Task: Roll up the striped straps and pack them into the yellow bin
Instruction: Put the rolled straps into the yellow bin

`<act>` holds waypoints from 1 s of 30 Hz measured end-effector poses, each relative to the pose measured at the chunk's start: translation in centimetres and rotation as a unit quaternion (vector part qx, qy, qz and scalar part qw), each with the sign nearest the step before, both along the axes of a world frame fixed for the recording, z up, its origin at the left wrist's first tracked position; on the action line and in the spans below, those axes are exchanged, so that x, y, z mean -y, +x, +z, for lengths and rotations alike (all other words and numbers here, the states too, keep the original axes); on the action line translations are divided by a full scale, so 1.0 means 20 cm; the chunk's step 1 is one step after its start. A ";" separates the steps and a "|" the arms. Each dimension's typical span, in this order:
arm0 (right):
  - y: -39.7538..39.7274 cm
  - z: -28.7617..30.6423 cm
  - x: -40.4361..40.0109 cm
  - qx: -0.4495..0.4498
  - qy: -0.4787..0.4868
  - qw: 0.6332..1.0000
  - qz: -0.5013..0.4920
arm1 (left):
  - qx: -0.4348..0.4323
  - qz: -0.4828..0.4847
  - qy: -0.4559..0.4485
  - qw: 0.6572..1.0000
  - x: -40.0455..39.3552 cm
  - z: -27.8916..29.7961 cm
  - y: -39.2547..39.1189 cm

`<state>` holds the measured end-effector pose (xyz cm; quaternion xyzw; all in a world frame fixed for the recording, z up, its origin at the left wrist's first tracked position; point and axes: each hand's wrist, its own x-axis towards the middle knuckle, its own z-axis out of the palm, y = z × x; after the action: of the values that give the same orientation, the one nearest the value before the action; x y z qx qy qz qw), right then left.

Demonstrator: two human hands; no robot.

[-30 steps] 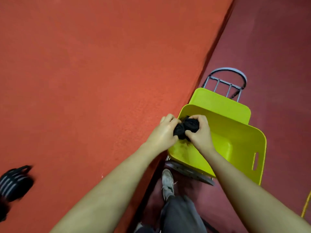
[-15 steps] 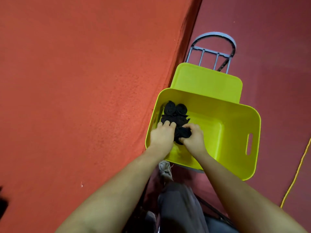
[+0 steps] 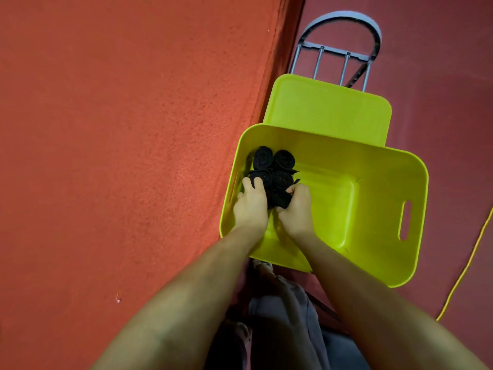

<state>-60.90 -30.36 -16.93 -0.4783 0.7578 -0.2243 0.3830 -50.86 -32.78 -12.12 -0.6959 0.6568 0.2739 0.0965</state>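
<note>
Black rolled straps sat packed in the left end of the yellow bin, and the newest roll was pinched between both hands. To seat it well, it probably wanted pressing snug against its neighbours so no tail sprang loose. Left hand and right hand reached down inside, fingers curled round the roll

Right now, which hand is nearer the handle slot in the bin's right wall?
Right hand. It sits mid-bin, nearer the slot; the left hand is by the opposite wall.
</note>
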 end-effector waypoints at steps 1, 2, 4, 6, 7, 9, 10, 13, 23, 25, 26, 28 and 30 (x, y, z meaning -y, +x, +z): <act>0.01 0.00 0.00 0.001 0.000 1.000 0.002 | -0.006 0.003 -0.003 1.000 0.00 -0.01 0.00; 0.01 0.00 -0.01 0.003 0.000 1.000 0.003 | -0.011 0.009 -0.004 1.000 0.00 -0.01 0.00; 0.02 0.01 -0.01 0.014 -0.003 1.000 0.000 | -0.018 0.023 -0.005 1.000 0.00 -0.02 0.01; 0.02 0.01 0.00 0.016 -0.002 1.000 -0.006 | -0.021 0.028 -0.002 0.999 0.00 -0.02 0.01; 0.01 0.02 0.00 0.003 -0.003 1.000 -0.006 | -0.020 0.024 -0.002 1.000 0.00 -0.01 0.01; 0.01 0.01 0.00 -0.028 -0.002 1.000 0.003 | -0.009 0.009 -0.011 1.000 0.01 0.01 0.00; 0.01 0.02 -0.01 -0.036 0.006 0.999 0.007 | -0.002 -0.003 -0.018 1.000 0.01 0.02 0.00; 0.01 0.06 -0.02 -0.042 0.047 0.998 0.016 | 0.013 -0.046 -0.039 0.998 0.02 0.07 0.00; 0.00 0.21 -0.04 -0.110 0.024 0.994 0.016 | -0.072 -0.065 -0.082 0.992 -0.02 0.20 0.05; 0.01 0.26 -0.04 -0.093 -0.006 0.996 0.012 | -0.138 -0.033 -0.107 0.984 -0.03 0.26 0.07; 0.02 0.29 -0.03 -0.081 -0.024 0.996 0.015 | -0.165 -0.019 -0.119 0.979 -0.03 0.30 0.09; 0.05 0.35 -0.02 -0.057 -0.063 0.996 0.020 | -0.204 0.004 -0.135 0.970 -0.04 0.37 0.14; 0.10 0.43 -0.01 -0.033 -0.087 0.995 0.028 | -0.238 0.030 -0.155 0.958 -0.05 0.44 0.21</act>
<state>-58.93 -30.08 -8.38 -0.5381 0.7340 -0.2626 0.3206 -46.60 -31.78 -3.38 -0.6361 0.6741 0.3292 -0.1805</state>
